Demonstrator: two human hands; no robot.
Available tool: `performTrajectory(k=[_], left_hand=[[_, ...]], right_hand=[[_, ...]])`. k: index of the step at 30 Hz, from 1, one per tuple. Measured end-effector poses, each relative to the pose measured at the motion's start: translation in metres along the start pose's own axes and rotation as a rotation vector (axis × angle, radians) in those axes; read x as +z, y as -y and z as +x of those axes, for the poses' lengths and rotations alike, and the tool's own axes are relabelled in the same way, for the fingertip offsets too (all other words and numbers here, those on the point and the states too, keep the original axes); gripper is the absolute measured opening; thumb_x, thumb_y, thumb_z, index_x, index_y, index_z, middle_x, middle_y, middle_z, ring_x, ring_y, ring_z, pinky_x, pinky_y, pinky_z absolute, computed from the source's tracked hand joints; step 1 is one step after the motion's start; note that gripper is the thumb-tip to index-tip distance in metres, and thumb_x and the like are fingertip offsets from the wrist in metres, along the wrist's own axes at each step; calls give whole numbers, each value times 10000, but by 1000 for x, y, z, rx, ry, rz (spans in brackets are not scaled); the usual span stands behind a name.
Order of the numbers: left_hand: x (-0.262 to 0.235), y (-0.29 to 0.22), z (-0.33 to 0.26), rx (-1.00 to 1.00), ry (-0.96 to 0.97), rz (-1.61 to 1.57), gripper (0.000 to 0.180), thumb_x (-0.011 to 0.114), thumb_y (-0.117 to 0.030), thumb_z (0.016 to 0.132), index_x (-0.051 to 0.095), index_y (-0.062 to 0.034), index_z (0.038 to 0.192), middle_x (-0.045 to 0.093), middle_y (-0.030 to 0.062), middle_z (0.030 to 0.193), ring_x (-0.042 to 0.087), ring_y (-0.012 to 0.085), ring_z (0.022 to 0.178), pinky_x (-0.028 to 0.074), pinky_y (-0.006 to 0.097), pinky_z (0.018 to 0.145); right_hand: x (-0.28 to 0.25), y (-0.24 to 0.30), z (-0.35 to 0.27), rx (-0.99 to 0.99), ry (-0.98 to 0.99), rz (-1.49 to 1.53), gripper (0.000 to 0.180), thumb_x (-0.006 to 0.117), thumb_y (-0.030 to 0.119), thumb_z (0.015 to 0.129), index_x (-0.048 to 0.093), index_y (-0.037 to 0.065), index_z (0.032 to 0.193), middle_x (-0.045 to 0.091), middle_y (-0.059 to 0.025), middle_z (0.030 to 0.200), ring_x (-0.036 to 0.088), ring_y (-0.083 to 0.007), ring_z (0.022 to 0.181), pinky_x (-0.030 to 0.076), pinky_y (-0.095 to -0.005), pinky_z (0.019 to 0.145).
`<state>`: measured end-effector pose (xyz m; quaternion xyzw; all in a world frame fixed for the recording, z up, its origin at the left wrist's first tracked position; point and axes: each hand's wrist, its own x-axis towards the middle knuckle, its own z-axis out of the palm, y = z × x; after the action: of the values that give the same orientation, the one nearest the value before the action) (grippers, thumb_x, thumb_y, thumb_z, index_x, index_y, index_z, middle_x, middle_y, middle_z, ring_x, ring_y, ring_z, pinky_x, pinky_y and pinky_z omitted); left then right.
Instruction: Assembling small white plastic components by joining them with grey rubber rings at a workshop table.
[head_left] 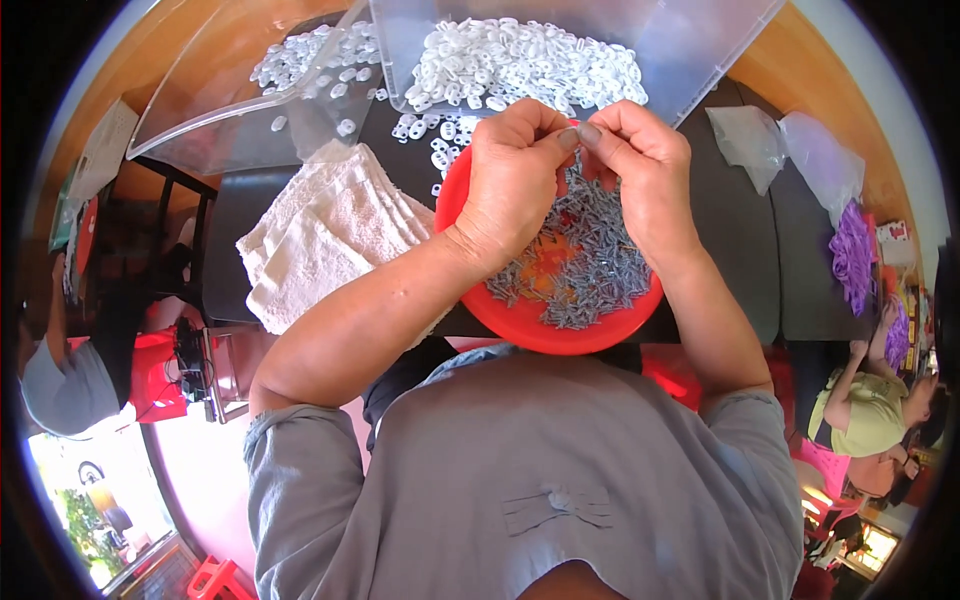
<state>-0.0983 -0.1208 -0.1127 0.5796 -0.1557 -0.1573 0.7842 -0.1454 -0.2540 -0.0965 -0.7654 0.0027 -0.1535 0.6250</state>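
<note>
I see my left hand (pixel 515 175) and right hand (pixel 645 165) pinched fingertip to fingertip above the red bowl (pixel 530 325) of small grey metal pins (pixel 585 255); whatever they grip is hidden. White plastic pieces (pixel 520 60) lie just beyond the bowl.

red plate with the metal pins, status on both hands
Left hand and right hand pinched together over round red plastic plate of small grey metal pins. White plastic rings behind. Nothing obstructing.
</note>
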Motion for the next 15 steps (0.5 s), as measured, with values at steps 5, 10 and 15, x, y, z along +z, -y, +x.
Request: performTrajectory(k=[5,10,15], left_hand=[[-3,0,6,-34,-35,-33,83,595,-86,913,595,-8,886,561,13,662,478,67,467,331,206,360],[-4,2,1,-3,-16,-13,90,599,-87,910,592,-2,884,549,10,662,473,69,473,345,211,399],[2,-2,-10,324,66,0,62,608,-59,908,572,-10,896,536,-6,718,468,52,592,388,206,512]], right_hand=[[2,7,11,142,-73,15,166,630,195,902,643,32,869,577,18,698,519,-56,627,366,-211,564],[4,2,71,-35,49,-250,166,638,186,890,656,22,906,581,28,717,506,-52,629,390,-213,570],[32,-24,138,-227,284,-846,224,661,221,799,678,88,978,697,-103,853,659,-270,767,500,-385,702]])
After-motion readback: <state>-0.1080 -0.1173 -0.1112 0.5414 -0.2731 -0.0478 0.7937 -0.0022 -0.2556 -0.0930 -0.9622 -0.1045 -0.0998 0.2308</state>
